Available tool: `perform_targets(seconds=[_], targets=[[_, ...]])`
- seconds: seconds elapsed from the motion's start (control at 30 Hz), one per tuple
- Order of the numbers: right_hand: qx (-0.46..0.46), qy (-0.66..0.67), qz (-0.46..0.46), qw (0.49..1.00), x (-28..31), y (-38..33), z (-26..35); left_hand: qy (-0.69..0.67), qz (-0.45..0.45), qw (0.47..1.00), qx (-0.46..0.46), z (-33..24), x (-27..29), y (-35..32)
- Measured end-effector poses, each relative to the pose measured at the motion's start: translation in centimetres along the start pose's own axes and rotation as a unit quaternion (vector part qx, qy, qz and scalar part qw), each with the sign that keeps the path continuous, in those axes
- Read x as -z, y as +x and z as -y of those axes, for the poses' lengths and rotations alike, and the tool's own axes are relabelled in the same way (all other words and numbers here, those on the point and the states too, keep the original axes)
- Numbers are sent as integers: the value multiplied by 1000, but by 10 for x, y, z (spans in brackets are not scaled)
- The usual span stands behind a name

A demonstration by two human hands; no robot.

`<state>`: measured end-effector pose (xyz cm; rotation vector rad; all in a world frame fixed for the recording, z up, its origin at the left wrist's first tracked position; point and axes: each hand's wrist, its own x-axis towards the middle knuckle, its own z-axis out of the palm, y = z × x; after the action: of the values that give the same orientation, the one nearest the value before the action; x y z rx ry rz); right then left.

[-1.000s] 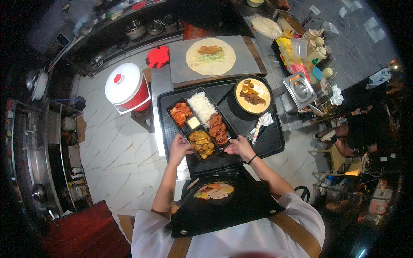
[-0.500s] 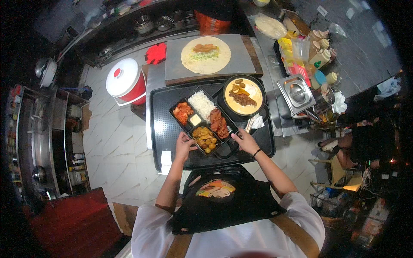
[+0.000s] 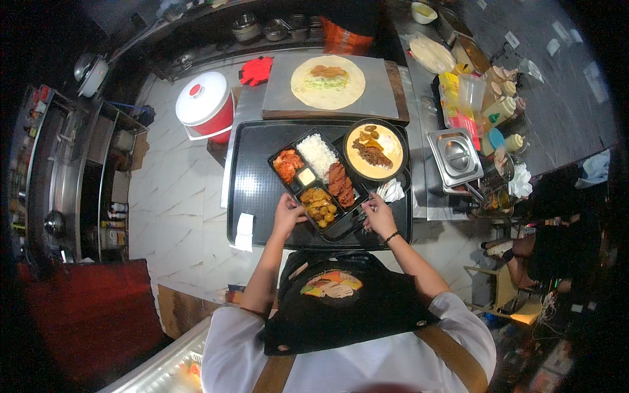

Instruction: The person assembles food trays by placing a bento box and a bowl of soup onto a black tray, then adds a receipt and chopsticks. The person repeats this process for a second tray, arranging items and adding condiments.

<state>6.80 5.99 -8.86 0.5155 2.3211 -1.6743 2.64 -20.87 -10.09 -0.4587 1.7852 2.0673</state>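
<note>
- Box (image 3: 298, 188) on tray (image 3: 255, 170): filled, uncovered.
- Bowl (image 3: 373, 180), beside it: filled, uncovered.
- Flatbread (image 3: 354, 82): topped, unrolled.
- Left hand (image 3: 288, 215) at box's edge; clamped or merely touching, cannot tell.
- Right hand (image 3: 378, 217): fingers bunched near cutlery (image 3: 382, 190); hold unclear.
- Versus 1 s earlier: box nearer bowl.

Here's 1 cooler (image 3: 206, 108) sitting at left, 1 red mat (image 3: 255, 71) near it, 1 topped flatbread (image 3: 352, 84) lying on its grey sheet (image 3: 280, 85) up top, 1 lidded pan (image 3: 453, 157) gleaming at right, squeeze bottles (image 3: 501, 110) crowding beyond, and 1 yellow chair (image 3: 504, 288) down lower right!
</note>
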Motion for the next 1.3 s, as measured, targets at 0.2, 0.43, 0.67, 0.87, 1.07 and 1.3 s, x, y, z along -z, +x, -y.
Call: perform_targets(seconds=[0.2, 0.43, 0.67, 0.87, 1.07, 1.3], targets=[[-61, 133, 17, 989, -4, 21, -10, -22, 8, 1000, 3, 2, 0, 0], [-70, 210, 21, 975, 6, 22, 4, -30, 2, 1000, 8, -1, -2, -10], [-89, 236, 1, 968, 13, 0, -22, -36, 33, 999, 5, 14, -9, -31], [-80, 220, -5, 972, 21, -13, -34, -45, 52, 997, 31, 24, -17, -37], [-49, 114, 1, 992, 20, -13, -23, -45, 62, 996, 36, 23, -12, -34], [66, -77, -111, 989, 29, -15, -22, 215, -31, 975, -33, 20, 24, -51]])
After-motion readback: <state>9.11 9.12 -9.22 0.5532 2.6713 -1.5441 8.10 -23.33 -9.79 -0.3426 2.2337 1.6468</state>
